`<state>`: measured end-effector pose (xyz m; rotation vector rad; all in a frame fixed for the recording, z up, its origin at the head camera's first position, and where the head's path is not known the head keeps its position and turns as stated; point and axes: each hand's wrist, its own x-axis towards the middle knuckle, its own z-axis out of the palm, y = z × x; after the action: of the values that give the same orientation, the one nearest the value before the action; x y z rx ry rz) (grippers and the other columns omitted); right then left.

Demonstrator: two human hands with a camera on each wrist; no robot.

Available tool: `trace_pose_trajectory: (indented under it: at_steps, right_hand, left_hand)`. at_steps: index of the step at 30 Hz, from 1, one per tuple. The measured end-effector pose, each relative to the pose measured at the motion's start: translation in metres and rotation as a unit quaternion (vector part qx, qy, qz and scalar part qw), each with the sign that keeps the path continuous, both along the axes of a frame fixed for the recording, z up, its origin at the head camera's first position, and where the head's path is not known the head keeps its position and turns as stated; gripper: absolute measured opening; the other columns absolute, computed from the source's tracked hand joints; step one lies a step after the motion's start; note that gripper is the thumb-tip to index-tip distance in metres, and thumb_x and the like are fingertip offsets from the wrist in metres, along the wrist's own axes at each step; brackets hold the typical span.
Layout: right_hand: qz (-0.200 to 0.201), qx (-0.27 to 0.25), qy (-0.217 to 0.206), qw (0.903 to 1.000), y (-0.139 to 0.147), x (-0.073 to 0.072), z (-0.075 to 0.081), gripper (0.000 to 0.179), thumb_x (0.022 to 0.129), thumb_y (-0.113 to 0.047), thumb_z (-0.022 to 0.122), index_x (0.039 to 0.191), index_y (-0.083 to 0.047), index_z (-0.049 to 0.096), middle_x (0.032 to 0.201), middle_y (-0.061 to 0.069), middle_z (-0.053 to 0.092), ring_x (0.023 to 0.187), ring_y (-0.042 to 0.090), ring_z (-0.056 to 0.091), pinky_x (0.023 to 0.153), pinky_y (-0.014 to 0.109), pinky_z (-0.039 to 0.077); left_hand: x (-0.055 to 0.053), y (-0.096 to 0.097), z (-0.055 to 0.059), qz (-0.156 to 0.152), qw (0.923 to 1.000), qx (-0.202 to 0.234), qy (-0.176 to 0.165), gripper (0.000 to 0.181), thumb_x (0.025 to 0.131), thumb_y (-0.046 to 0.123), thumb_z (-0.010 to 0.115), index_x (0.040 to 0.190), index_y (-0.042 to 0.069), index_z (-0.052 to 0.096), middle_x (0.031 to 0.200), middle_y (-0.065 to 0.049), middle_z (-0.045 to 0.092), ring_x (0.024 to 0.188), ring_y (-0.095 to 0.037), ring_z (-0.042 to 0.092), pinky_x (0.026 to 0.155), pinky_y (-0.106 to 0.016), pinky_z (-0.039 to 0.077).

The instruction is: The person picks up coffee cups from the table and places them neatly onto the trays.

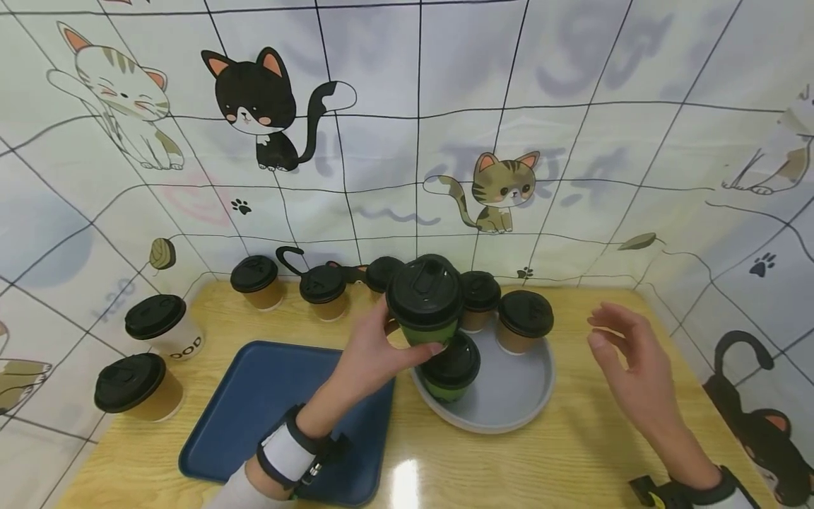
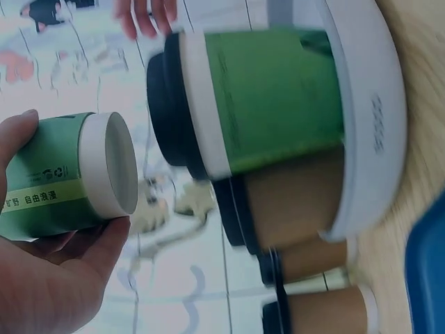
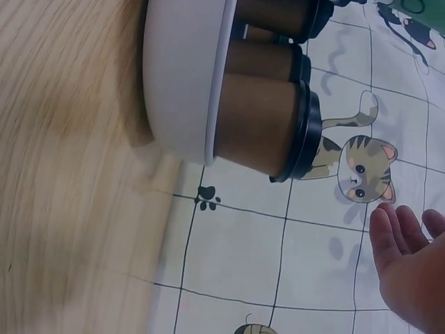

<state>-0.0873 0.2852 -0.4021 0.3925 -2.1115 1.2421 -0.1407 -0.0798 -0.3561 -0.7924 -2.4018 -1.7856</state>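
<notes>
My left hand (image 1: 372, 346) grips a green paper cup (image 1: 427, 300) with a black lid, its thumb and fingers around the side. In the left wrist view that cup (image 2: 52, 177) is clear of any surface, its white base showing. Below it, a second green cup (image 1: 450, 367) with a black lid stands on a round light-grey plate (image 1: 540, 392). Brown cups (image 1: 521, 329) with black lids share the plate; some are partly hidden behind the held cup. To the plate's right, my right hand (image 1: 636, 375) hovers with loosely bent fingers and holds nothing.
A blue tray (image 1: 273, 396) lies left of the plate, partly under my left forearm. Lidded brown cups (image 1: 257, 283) stand along the back. At the left edge are a white cup (image 1: 168, 329) and another brown cup (image 1: 143, 389). A cat-printed cloth (image 1: 381, 155) hangs behind the wooden table.
</notes>
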Motion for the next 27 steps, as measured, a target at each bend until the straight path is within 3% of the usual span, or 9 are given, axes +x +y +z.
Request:
trace_pose_trajectory:
  at_steps: [7, 13, 21, 27]
  right_hand:
    - [-0.043, -0.007, -0.028, 0.9987, 0.014, 0.0, -0.004, 0.049, 0.095, 0.013, 0.061, 0.143, 0.009, 0.05, 0.129, -0.007, 0.06, 0.116, 0.002, 0.059, 0.096, 0.009, 0.044]
    - [-0.094, -0.009, -0.071, 0.993, 0.024, 0.006, -0.006, 0.047, 0.098, 0.007, 0.061, 0.144, 0.005, 0.051, 0.127, -0.014, 0.058, 0.115, -0.003, 0.057, 0.095, 0.006, 0.041]
    - [-0.113, -0.006, -0.087, 0.9898, 0.034, 0.011, -0.011, 0.046, 0.1, 0.005, 0.061, 0.144, 0.002, 0.051, 0.125, -0.016, 0.058, 0.114, -0.005, 0.056, 0.094, 0.005, 0.041]
    - [-0.126, 0.007, -0.095, 0.9874, 0.04, 0.013, -0.015, 0.046, 0.101, 0.001, 0.062, 0.145, 0.003, 0.05, 0.125, -0.018, 0.056, 0.114, -0.007, 0.055, 0.094, 0.004, 0.04]
  left_hand:
    - [0.021, 0.027, 0.006, -0.085, 0.9963, -0.008, 0.013, 0.076, 0.074, 0.013, 0.093, 0.141, 0.019, 0.058, 0.131, 0.006, 0.067, 0.116, -0.012, 0.064, 0.095, -0.038, 0.055]
    - [0.045, 0.048, 0.001, -0.137, 0.9892, -0.049, -0.013, 0.08, 0.073, 0.023, 0.095, 0.142, 0.028, 0.055, 0.133, 0.014, 0.063, 0.122, -0.005, 0.059, 0.102, -0.031, 0.05]
    - [0.07, 0.072, -0.034, -0.241, 0.9603, -0.141, 0.0, 0.08, 0.081, 0.033, 0.091, 0.147, 0.024, 0.047, 0.134, 0.014, 0.057, 0.123, 0.003, 0.054, 0.1, -0.02, 0.046]
    - [0.077, 0.084, -0.064, -0.282, 0.9463, -0.147, -0.057, 0.076, 0.082, 0.034, 0.09, 0.145, 0.026, 0.048, 0.132, 0.018, 0.055, 0.121, 0.005, 0.051, 0.102, -0.022, 0.044]
